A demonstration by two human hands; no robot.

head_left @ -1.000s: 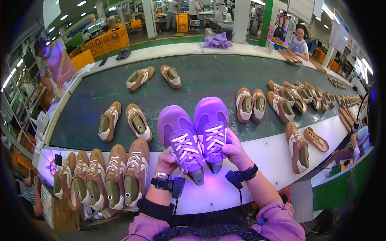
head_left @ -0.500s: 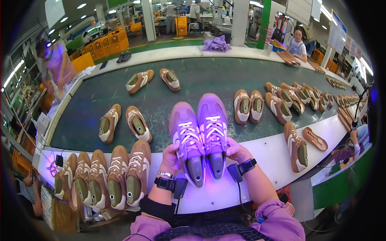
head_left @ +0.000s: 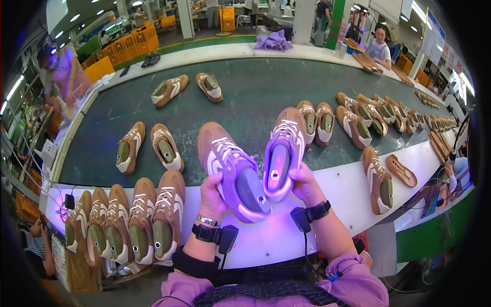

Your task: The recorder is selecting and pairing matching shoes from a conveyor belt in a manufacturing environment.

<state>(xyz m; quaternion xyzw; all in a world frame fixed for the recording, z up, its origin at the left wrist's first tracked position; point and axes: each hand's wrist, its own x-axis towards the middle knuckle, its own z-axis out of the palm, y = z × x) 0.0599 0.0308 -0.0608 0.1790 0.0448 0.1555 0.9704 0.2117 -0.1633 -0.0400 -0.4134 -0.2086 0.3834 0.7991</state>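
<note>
My left hand (head_left: 213, 197) is closed around the side of a brown sneaker (head_left: 219, 147) with white laces, its toe tilted to the upper left. In my right hand (head_left: 306, 185) is the matching sneaker (head_left: 289, 126), toe pointing up and slightly right. Both shoes have a shoe last inside, and their heels come close together in front of me. Purple light falls on their heel halves. The fingers under each shoe are hidden. Each wrist wears a black strap with a small box.
Several sneakers (head_left: 169, 210) stand in a row on the white ledge (head_left: 332, 199) at left. More pairs (head_left: 358, 125) sit on the dark green belt (head_left: 245, 82). One sneaker (head_left: 377, 179) and a brown sole (head_left: 401, 171) lie at right. Other people work at far left and far right.
The two sneakers, side by side before, have swung apart at the toes. The left one leans left; the right one has turned with its heel opening toward me.
</note>
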